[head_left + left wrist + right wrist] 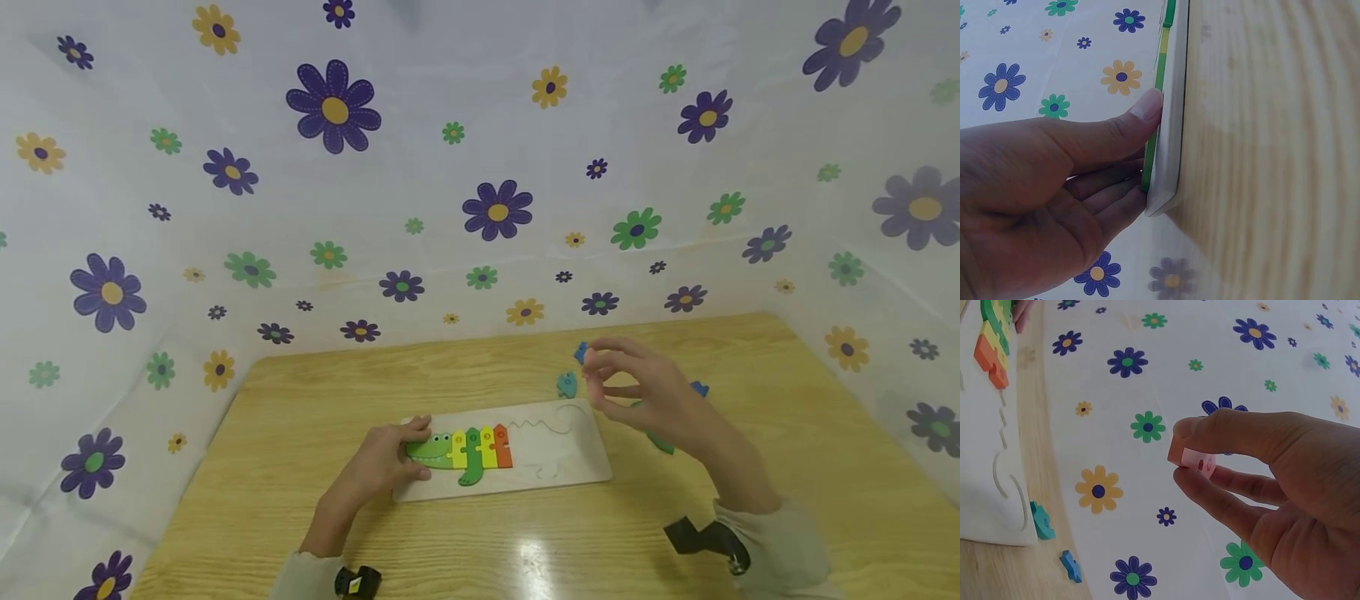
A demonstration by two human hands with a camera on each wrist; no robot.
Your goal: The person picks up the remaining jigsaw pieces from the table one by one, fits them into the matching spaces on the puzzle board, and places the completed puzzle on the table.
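Note:
A pale wooden puzzle board (pixel 555 477) lies on the table, its left part filled by a crocodile's green head (pixel 431 451), yellow and green pieces and an orange piece (pixel 503 447). My left hand (pixel 382 457) rests on the board's left end, thumb and fingers spread either side of the head. In the left wrist view the thumb (pixel 1147 107) touches the board's top near its edge. Above the board's far right corner, my right hand (pixel 656 392) pinches a small pink puzzle piece (pixel 1192 457) between thumb and fingertips. The piece is raised off the table.
A teal piece (pixel 567 385) and a blue piece (pixel 581 353) lie beyond the board's right end. Another blue piece (pixel 700 389) and a green piece (pixel 662 444) are partly hidden by the right hand. A flower-printed white sheet (pixel 420 183) surrounds the wooden table (pixel 315 392).

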